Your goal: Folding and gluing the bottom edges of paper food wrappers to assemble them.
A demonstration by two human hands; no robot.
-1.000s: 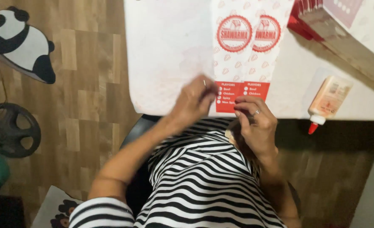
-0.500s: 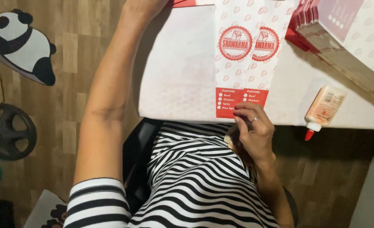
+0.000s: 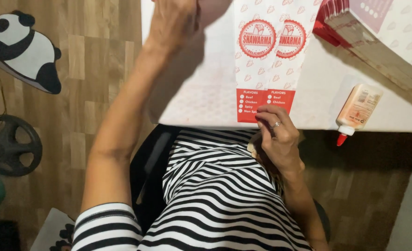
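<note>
1. Paper first: a long white sleeve bag (image 3: 266,60) with red round stamps and a red panel at its near end lies flat on the white table (image 3: 392,116), running from 12 o'clock down toward 6 at the table's near edge.
2. My right hand (image 3: 278,139) sits at 5 o'clock, fingertips curled together and pressing on the red panel at the bag's near end; there's a ring on one finger.
3. My left hand (image 3: 173,23) is up at 11 o'clock, arm stretched out, palm down on the pale sheets beside the bag. I cannot tell whether its fingers are spread or closed; the frame cuts them off.
4. At 3 o'clock a glue bottle (image 3: 357,111) with a red tip lies on its side, tip over the table's edge.
5. At 1 o'clock a thick stack of flat bags (image 3: 378,42) rests tilted, well apart from my right hand.
6. Off at 9 o'clock, a panda mat (image 3: 20,46) and a black wheel (image 3: 8,145) lie on the wooden floor.
</note>
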